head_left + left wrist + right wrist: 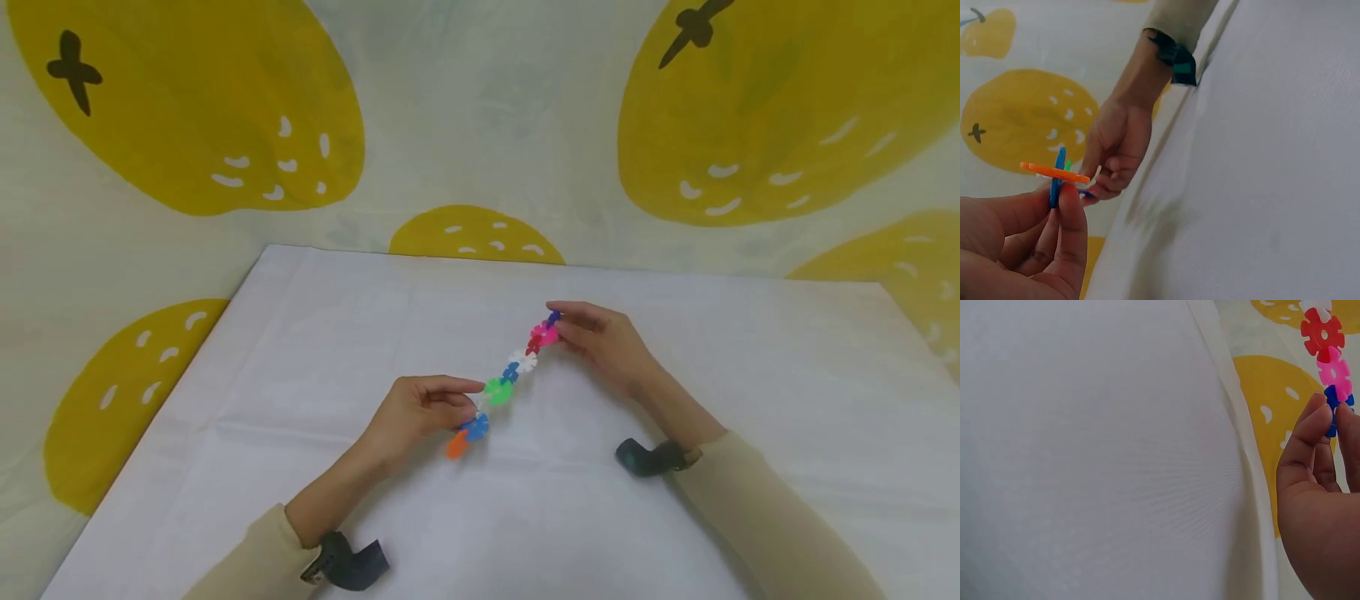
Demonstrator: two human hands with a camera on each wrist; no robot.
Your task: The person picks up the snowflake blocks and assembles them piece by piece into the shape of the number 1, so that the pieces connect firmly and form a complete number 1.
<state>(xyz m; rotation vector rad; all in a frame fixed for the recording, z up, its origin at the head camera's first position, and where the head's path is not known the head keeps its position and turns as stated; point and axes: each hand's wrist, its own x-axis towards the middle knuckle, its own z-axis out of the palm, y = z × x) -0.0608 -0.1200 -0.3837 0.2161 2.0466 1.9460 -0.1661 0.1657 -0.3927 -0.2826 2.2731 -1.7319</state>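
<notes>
A chain of interlocking snowflake discs (498, 392) slants between both hands above the white table, in orange, blue, white, green, red, pink and dark blue. My left hand (420, 408) pinches it near its lower left end, on a blue disc (1055, 195). Beyond those fingers sticks out the orange disc (1054, 173), slotted crosswise into the blue one. At the upper right end, my right hand (603, 340) grips the dark blue disc (1332, 415) between thumb and fingers. Next to it come a pink disc (1335, 372) and a red disc (1322, 334).
A white cloth (300, 350) covers the table, whose far edge meets a curtain (487, 100) printed with yellow fruit. Each wrist wears a dark strap, one of them the left strap (352, 565), the other the right strap (651, 458).
</notes>
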